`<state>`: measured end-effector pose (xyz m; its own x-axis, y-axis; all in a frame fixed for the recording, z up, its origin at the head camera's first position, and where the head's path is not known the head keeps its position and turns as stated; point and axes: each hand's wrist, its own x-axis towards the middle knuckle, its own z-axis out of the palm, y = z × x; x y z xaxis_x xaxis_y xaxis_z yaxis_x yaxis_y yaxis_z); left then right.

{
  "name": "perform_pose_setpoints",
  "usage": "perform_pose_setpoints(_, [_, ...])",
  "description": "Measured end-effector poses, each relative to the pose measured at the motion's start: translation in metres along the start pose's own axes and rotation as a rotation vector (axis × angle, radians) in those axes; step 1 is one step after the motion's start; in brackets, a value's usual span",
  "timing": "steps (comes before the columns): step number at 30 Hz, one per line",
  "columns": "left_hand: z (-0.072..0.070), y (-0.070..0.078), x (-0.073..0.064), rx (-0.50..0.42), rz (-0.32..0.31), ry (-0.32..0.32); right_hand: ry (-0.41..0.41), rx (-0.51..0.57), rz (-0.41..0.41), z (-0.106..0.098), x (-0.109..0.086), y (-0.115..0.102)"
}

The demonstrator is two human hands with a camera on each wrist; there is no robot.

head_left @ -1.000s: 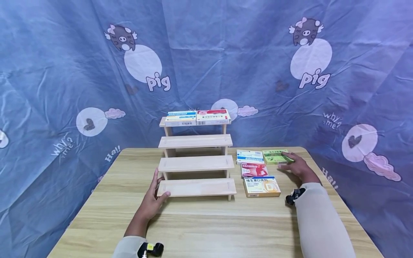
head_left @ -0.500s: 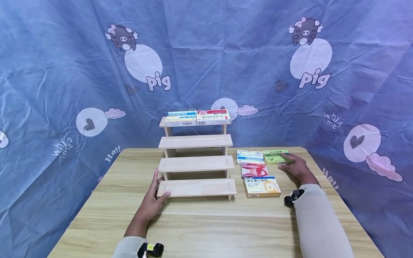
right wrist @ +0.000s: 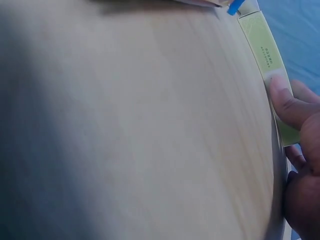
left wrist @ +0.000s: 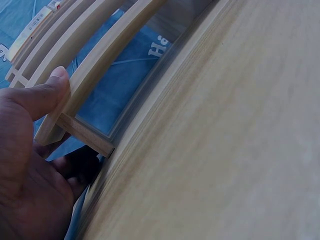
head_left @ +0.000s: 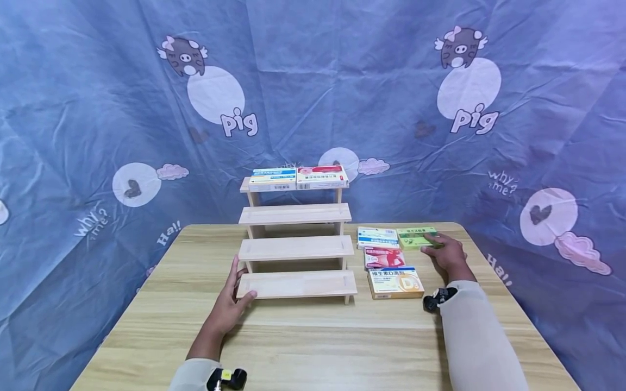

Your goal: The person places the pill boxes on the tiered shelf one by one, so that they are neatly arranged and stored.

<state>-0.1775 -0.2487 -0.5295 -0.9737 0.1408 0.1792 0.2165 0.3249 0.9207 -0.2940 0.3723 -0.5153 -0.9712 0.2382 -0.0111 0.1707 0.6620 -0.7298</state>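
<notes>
In the head view, my left hand (head_left: 226, 310) grips the left end of the lowest step of a wooden tiered stand (head_left: 296, 284). The left wrist view shows its thumb (left wrist: 52, 89) on the step's edge and other fingers behind and below. At the back right of the table, my right hand (head_left: 448, 255) holds the right end of a flat green medicine box (head_left: 413, 237). Seen from the right wrist, the thumb (right wrist: 287, 102) presses the box's near side, with fingers around the far side. The box lies low at the tabletop.
Left of the green box lies a white-and-blue medicine box (head_left: 377, 238). A red box (head_left: 384, 258) and a vitamin D box (head_left: 395, 283) lie in front of it. On the top step rest a blue-and-white box (head_left: 272, 179) and a red-and-white box (head_left: 321, 177). A blue curtain (head_left: 293, 108) hangs behind.
My right forearm has shifted slightly left, and the right hand's fingers have settled closer around the green box. The left hand keeps its hold on the stand.
</notes>
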Motion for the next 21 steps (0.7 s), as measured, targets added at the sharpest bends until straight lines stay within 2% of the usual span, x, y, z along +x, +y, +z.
perform_pose_setpoints(12, [0.0008, 0.0010, 0.0000, -0.017, -0.014, 0.000, 0.080, -0.033, -0.061, 0.0036, 0.0018, 0.0064])
perform_pose_setpoints(21, [0.0005, 0.0021, -0.0010, -0.022, -0.018, -0.001, 0.102, 0.027, 0.001, 0.0048, -0.0012, 0.0039])
